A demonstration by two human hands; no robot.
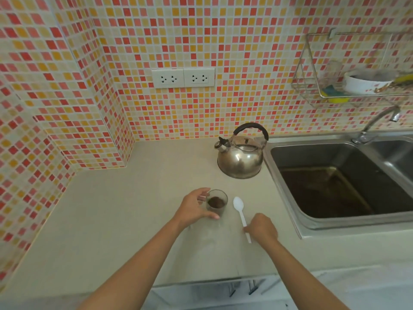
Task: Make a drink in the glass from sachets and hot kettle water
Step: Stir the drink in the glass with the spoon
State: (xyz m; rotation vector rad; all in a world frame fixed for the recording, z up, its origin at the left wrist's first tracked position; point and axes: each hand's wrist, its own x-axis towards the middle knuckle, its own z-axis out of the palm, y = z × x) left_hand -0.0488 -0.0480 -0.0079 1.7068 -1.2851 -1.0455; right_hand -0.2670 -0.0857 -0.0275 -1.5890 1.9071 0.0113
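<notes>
Powder's already in the glass [216, 203] on the counter [125, 211], left hand [194, 208] cupped round it, right hand [260, 228] pinching the white spoon [241, 211] — next, I'd guess, the kettle [241, 154] behind needs lifting and pouring.

No readable text, label, brand or number appears anywhere.

Clear glass [216, 203] upright on the worktop [134, 220] — brown powder [216, 202] at its bottom; steel kettle [241, 156] behind, upright, lid on — black handle raised.
</notes>
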